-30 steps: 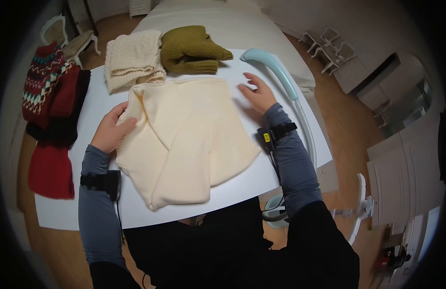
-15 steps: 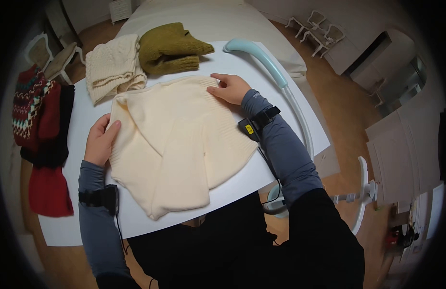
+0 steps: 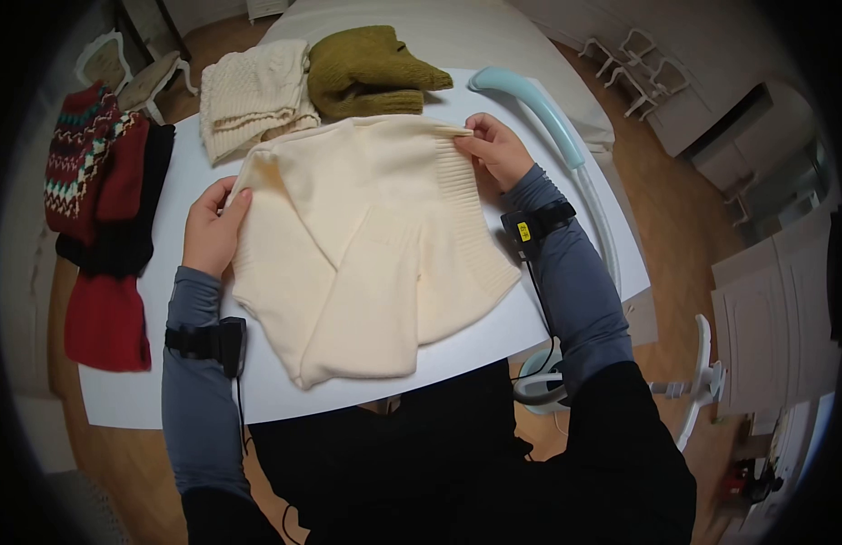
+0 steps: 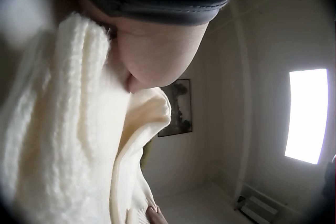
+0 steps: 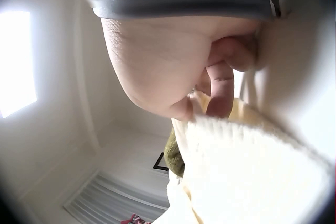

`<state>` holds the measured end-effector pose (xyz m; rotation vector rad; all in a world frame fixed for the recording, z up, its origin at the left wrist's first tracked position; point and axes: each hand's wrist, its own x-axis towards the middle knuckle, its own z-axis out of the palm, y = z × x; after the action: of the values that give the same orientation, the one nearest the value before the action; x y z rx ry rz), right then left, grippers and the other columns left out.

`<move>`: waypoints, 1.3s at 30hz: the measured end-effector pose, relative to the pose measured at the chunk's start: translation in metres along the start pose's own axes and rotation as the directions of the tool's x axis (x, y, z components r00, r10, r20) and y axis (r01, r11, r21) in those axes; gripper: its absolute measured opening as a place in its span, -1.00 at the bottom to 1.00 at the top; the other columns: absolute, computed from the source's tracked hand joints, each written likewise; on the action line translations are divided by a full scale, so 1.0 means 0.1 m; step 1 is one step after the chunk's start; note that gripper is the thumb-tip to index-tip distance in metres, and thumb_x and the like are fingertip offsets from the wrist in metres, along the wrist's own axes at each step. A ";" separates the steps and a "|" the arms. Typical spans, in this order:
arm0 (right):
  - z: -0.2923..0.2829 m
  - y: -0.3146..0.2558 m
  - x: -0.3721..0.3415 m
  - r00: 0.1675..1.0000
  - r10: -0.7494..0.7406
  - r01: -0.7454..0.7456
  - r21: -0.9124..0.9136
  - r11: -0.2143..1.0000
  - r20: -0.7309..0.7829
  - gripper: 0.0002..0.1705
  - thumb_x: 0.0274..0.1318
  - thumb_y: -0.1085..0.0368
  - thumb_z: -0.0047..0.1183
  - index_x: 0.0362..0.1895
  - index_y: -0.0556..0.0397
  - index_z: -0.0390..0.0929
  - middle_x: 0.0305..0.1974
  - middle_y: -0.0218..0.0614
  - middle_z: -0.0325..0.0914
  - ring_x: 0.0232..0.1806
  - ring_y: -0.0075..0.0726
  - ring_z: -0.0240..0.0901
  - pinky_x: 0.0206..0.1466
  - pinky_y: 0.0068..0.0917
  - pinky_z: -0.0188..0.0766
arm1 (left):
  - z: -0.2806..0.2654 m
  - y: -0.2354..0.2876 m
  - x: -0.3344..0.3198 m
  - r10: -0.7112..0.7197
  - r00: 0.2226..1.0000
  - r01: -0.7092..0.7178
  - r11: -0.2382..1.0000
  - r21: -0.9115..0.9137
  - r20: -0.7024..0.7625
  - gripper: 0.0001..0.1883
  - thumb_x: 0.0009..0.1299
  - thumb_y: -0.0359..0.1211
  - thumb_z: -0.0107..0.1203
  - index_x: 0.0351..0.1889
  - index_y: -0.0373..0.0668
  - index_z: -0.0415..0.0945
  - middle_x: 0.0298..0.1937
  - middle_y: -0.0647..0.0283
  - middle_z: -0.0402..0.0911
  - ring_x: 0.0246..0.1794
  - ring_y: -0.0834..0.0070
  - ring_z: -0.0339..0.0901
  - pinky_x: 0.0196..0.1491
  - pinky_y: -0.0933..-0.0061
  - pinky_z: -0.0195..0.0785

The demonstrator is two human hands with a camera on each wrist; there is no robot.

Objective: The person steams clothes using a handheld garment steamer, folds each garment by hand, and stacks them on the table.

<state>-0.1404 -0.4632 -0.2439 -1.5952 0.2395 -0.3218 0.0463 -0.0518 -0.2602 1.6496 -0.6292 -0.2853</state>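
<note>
A cream knit sweater point(image 3: 366, 218) lies spread on the white table point(image 3: 125, 391), one sleeve folded down across its front. At its left edge my left hand point(image 3: 212, 227) pinches the fabric, thumb on top and fingers underneath. My right hand point(image 3: 501, 154) pinches the upper right corner by the ribbed hem, which is lifted a little. In the right wrist view, that hand's thumb and fingers point(image 5: 222, 90) close on the ribbed edge. The left wrist view has ribbed cream fabric hanging close beside the left hand point(image 4: 157, 50), whose fingertips are hidden.
Behind the sweater sit a folded cream cable-knit garment point(image 3: 257, 95) and a folded olive knit point(image 3: 371, 68). Along the left edge lie a patterned red sweater point(image 3: 80, 163), a black garment point(image 3: 157, 173) and a red one point(image 3: 107, 318). A light-blue handle point(image 3: 539, 109) with a hose lies at right.
My right hand came in from the right of the sweater, took hold of its upper right corner and drew it outward and up. My left hand keeps its grip on the left edge.
</note>
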 end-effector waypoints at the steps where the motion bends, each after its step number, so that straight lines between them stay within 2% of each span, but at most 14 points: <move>1: 0.00 -0.01 0.01 0.999 -0.045 0.046 0.048 0.998 -0.023 -0.77 0.26 0.40 0.19 -0.09 -0.05 0.41 -0.36 -0.57 0.52 -0.40 -0.71 0.39 -0.40 -0.70 0.24 | 0.01 0.00 0.00 -0.001 1.000 0.001 1.000 0.002 -0.002 -0.76 0.55 -0.37 0.14 0.08 -0.32 0.59 -0.12 0.34 0.70 -0.16 0.70 0.56 -0.06 0.62 0.43; 5: 0.09 -0.19 -0.06 0.967 -0.164 0.202 0.195 0.960 -0.196 -0.72 0.20 0.49 0.18 -0.07 -0.05 0.42 -0.22 -0.52 0.58 -0.27 -0.66 0.47 -0.31 -0.67 0.33 | 0.06 0.09 -0.02 0.063 0.996 -0.074 0.975 -0.207 -0.059 -0.76 0.57 -0.39 0.12 0.11 -0.29 0.58 -0.04 0.32 0.68 -0.11 0.68 0.57 -0.01 0.63 0.43; 10: 0.00 -0.30 -0.11 0.935 -0.321 0.353 0.302 0.885 -0.153 -0.64 0.13 0.58 0.09 0.03 0.04 0.48 -0.15 -0.43 0.57 -0.11 -0.54 0.49 -0.11 -0.58 0.37 | -0.11 0.15 -0.03 0.178 0.983 -0.185 0.937 -0.295 -0.051 -0.79 0.54 -0.44 0.11 0.08 -0.28 0.59 0.02 0.26 0.66 0.00 0.60 0.56 0.11 0.52 0.41; 13: -0.22 -0.33 -0.18 0.933 -0.359 0.339 0.365 0.867 -0.016 -0.65 0.07 0.57 0.08 -0.01 0.08 0.55 -0.14 -0.34 0.57 -0.11 -0.38 0.48 -0.05 -0.44 0.34 | -0.24 0.22 -0.05 0.324 0.940 -0.281 0.914 -0.294 0.109 -0.82 0.44 -0.50 0.15 -0.03 -0.29 0.62 0.00 0.18 0.66 0.06 0.47 0.54 0.18 0.40 0.37; 15: -0.33 -0.39 -0.22 0.789 -0.462 0.263 0.456 0.850 0.405 -0.73 0.03 0.54 0.12 -0.13 0.10 0.62 -0.18 -0.26 0.57 -0.10 -0.25 0.47 -0.02 -0.32 0.31 | -0.39 0.15 -0.03 0.356 0.838 -0.154 0.881 -0.447 0.413 -0.85 0.35 -0.47 0.20 -0.15 -0.30 0.64 -0.01 0.12 0.66 0.09 0.33 0.53 0.20 0.30 0.34; 17: -0.39 -0.44 -0.28 0.743 -0.465 0.251 0.444 0.860 0.482 -0.79 0.05 0.45 0.18 -0.17 0.13 0.64 -0.28 -0.20 0.60 -0.17 -0.17 0.46 -0.04 -0.28 0.30 | -0.40 0.23 -0.05 0.329 0.795 -0.100 0.900 -0.424 0.510 -0.79 0.32 -0.35 0.28 -0.19 -0.30 0.66 -0.06 0.13 0.67 0.04 0.27 0.55 0.17 0.28 0.36; 19: -0.45 -0.52 -0.39 0.616 -0.328 0.182 0.276 0.944 0.716 -0.83 0.11 0.35 0.19 -0.22 0.16 0.63 -0.39 -0.19 0.61 -0.28 -0.23 0.41 -0.08 -0.30 0.29 | -0.40 0.33 -0.06 0.260 0.601 -0.093 0.962 -0.257 0.755 -0.67 0.28 -0.22 0.37 -0.16 -0.29 0.68 -0.11 0.15 0.68 0.02 0.26 0.56 0.13 0.25 0.38; 21: -0.55 -0.50 -0.40 0.587 -0.313 0.170 0.264 0.949 0.746 -0.78 0.16 0.27 0.18 -0.20 0.18 0.63 -0.42 -0.18 0.62 -0.35 -0.28 0.36 -0.11 -0.32 0.28 | -0.38 0.29 -0.08 0.263 0.573 -0.080 0.961 -0.266 0.776 -0.55 0.29 -0.07 0.40 -0.13 -0.29 0.69 -0.16 0.16 0.69 -0.02 0.27 0.58 0.10 0.27 0.40; 24: -0.68 -0.36 -0.37 0.718 -0.289 0.022 0.394 0.919 0.634 -0.73 0.27 0.25 0.13 -0.08 0.17 0.65 -0.25 -0.25 0.63 -0.30 -0.38 0.38 -0.08 -0.42 0.32 | -0.35 0.22 -0.13 0.192 0.727 0.099 0.921 -0.377 0.659 -0.57 0.40 -0.07 0.32 -0.07 -0.29 0.68 -0.16 0.20 0.69 -0.07 0.41 0.59 0.04 0.41 0.41; 26: -0.61 -0.39 -0.42 0.840 -0.164 0.023 0.267 0.963 0.518 -0.75 0.29 0.25 0.11 -0.08 0.14 0.64 -0.22 -0.25 0.61 -0.28 -0.40 0.37 -0.09 -0.43 0.30 | -0.36 0.19 -0.08 -0.080 0.900 0.185 0.960 -0.211 0.428 -0.66 0.51 -0.17 0.22 -0.02 -0.29 0.65 -0.14 0.26 0.69 -0.13 0.57 0.57 -0.02 0.55 0.40; 27: -0.55 -0.40 -0.43 0.929 -0.044 -0.007 0.138 0.990 0.367 -0.77 0.32 0.26 0.08 -0.07 0.11 0.63 -0.18 -0.26 0.60 -0.27 -0.41 0.35 -0.10 -0.44 0.29 | -0.37 0.18 -0.06 -0.078 0.900 0.182 0.961 -0.208 0.428 -0.66 0.51 -0.17 0.22 -0.02 -0.29 0.65 -0.14 0.26 0.69 -0.13 0.57 0.57 -0.02 0.55 0.40; 31: -0.22 -0.41 -0.36 0.978 0.147 -0.108 -0.238 0.965 0.150 -0.70 0.31 0.30 0.18 0.07 0.15 0.61 -0.04 -0.33 0.59 -0.08 -0.57 0.44 0.08 -0.57 0.38 | -0.32 0.28 -0.07 -0.179 0.916 0.153 0.983 0.099 0.360 -0.72 0.53 -0.32 0.16 0.08 -0.29 0.59 -0.13 0.32 0.67 -0.13 0.63 0.56 -0.01 0.57 0.42; 35: -0.07 -0.41 -0.41 0.905 0.305 -0.144 -0.464 0.874 0.295 -0.61 0.32 0.27 0.22 0.16 0.16 0.58 0.04 -0.34 0.62 0.09 -0.53 0.47 0.26 -0.55 0.38 | -0.24 0.38 -0.19 -0.206 0.862 0.177 0.979 0.104 0.463 -0.60 0.46 -0.32 0.24 0.19 -0.31 0.52 -0.06 0.30 0.64 -0.06 0.59 0.57 0.07 0.53 0.44; 39: 0.00 -0.52 -0.42 0.832 0.469 -0.242 -0.566 0.788 0.296 -0.53 0.23 0.12 0.33 0.11 0.14 0.65 -0.10 -0.35 0.69 -0.06 -0.52 0.54 0.11 -0.56 0.44 | -0.21 0.54 -0.24 -0.296 0.759 0.267 0.954 0.138 0.580 -0.51 0.36 -0.43 0.29 0.24 -0.28 0.47 0.00 0.30 0.59 -0.09 0.62 0.55 -0.03 0.58 0.44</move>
<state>-0.1823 -0.4461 -0.1950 -2.0472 0.3063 0.4392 0.0252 -0.0250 -0.2081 1.6967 -0.8542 -1.0545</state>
